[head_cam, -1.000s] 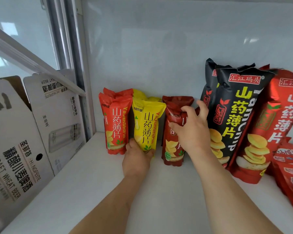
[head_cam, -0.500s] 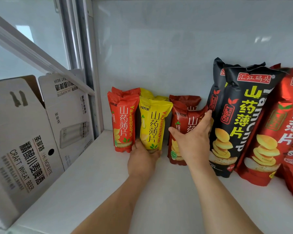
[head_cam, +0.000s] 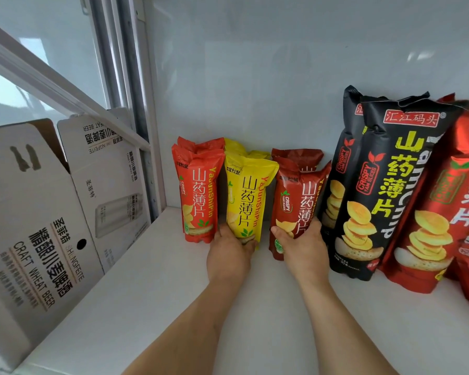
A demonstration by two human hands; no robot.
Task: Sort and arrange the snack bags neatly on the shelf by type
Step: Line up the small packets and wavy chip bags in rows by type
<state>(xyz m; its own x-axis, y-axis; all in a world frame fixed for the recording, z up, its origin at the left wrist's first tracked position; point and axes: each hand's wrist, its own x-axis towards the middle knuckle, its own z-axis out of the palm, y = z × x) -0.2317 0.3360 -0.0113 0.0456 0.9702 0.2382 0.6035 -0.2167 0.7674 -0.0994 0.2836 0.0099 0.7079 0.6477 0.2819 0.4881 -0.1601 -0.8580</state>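
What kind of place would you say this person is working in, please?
Probably a shop or stockroom shelf being stocked. Yam-crisp bags stand in rows by colour on a white shelf: small orange-red bags, small yellow bags, large black bags. Craft wheat beer cartons stand alongside.

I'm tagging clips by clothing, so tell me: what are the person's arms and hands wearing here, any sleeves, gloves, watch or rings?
Nothing that shows. Both forearms are bare from the bottom edge of the picture to the wrists, with no sleeve or cuff in sight. The left hand and right hand have no gloves, and neither wrist carries a watch or band. No ring shows, though the fingertips are mostly hidden behind the bags.
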